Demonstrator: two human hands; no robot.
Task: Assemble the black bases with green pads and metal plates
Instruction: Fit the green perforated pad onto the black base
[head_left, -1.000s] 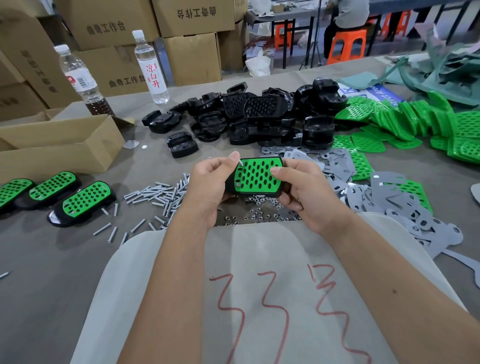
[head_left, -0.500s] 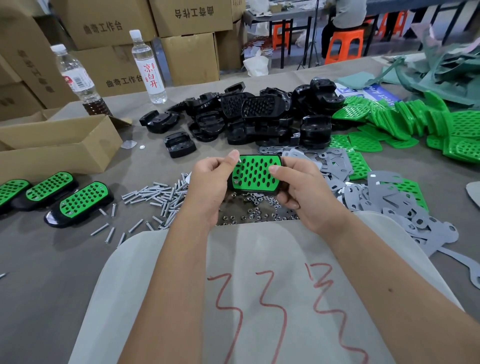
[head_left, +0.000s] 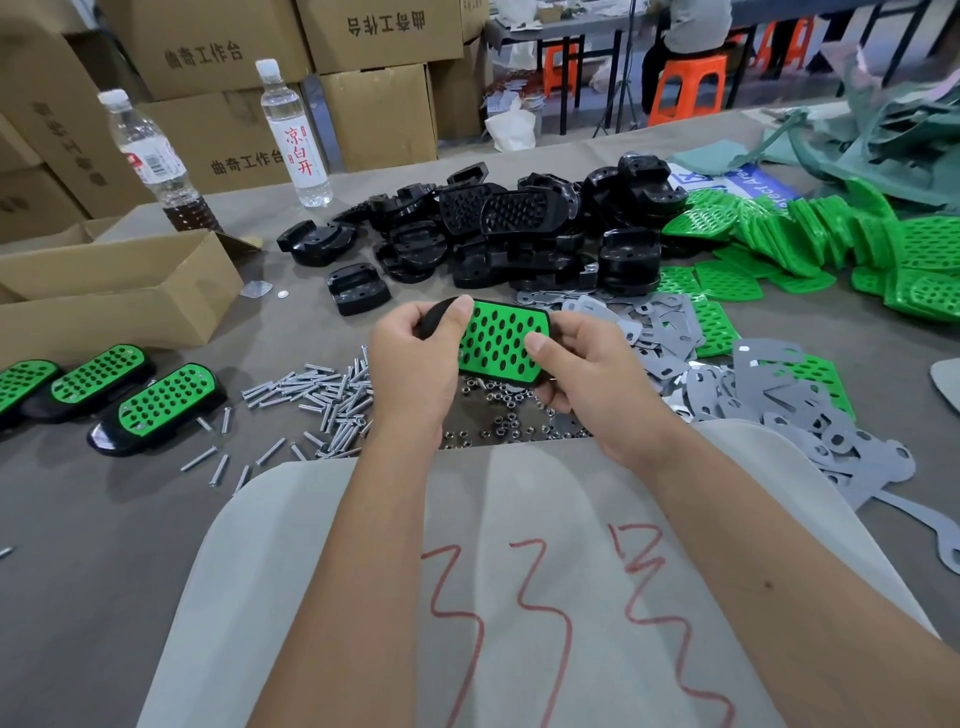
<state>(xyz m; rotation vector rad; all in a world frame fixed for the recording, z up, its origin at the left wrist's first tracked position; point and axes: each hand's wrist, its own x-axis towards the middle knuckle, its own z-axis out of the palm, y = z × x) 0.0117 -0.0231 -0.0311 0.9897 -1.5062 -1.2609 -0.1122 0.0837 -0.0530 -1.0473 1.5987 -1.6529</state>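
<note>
Black base (head_left: 435, 318) with a green pad (head_left: 498, 340) on its face was held up over the worktop (head_left: 93, 519), just above a scatter of nuts (head_left: 498, 415).

Head view: left hand (head_left: 415, 358) gripped the base's left end, thumb over the pad's top-left corner. Right hand (head_left: 587, 369) gripped the right end, thumb pressing the pad's lower right area. Both hands were clamped on the one piece, fingers curled beneath; what they did underneath was hidden.

Three finished units (head_left: 156, 402) lay at the left edge beside a cardboard box (head_left: 119, 291). Bolts (head_left: 311, 389) lay left of the hands, spare bases (head_left: 519, 234) were piled behind, loose pads (head_left: 779, 244) at far right, grey metal plates (head_left: 753, 395) at near right.

Judgement: step in hand looked like seating the pad into the base. To do it well, work the thumbs round the rim so every edge sits flush, keep the pad's holes lined up with the base's studs, and support the underside evenly so the pad does not bow. Whether a plate was already fitted could not be told.
</note>
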